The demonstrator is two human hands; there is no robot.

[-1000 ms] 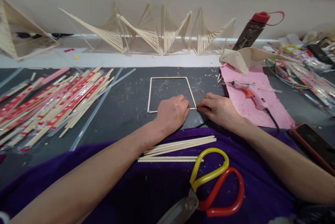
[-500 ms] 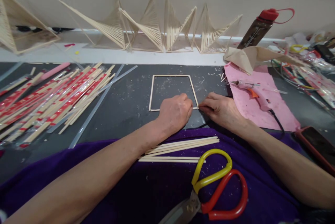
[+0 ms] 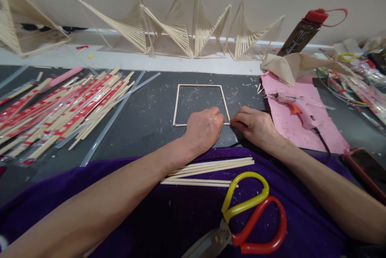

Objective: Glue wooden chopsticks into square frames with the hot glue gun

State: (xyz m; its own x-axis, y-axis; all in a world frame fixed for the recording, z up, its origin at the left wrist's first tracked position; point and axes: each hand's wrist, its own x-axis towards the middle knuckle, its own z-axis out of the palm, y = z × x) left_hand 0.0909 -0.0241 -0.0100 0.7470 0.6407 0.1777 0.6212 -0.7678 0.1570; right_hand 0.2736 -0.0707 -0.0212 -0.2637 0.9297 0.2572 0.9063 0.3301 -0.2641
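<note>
A four-sided frame of thin wooden sticks [image 3: 200, 85] lies flat on the dark grey table. My left hand [image 3: 205, 128] is closed over its near side, the fingers curled down and partly hidden. At the near right corner, my right hand [image 3: 253, 124] pinches the frame between thumb and fingertips. Just in front of my wrists, several loose sticks [image 3: 211, 166] rest on the purple cloth [image 3: 135, 209]. Nearer to me are scissors [image 3: 245, 209] with one yellow and one red handle.
Several stick models [image 3: 169, 28] stand along the wall. Packaged chopsticks [image 3: 75, 109] and clear glue sticks [image 3: 111, 119] lie to the left. On the right, a pink glue gun [image 3: 297, 109] rests on pink paper [image 3: 324, 129], near a bottle [image 3: 300, 34] and a phone [image 3: 366, 169].
The whole view has shifted slightly. Both hands keep the same hold at the frame's near side and near right corner; nothing else has visibly moved.
</note>
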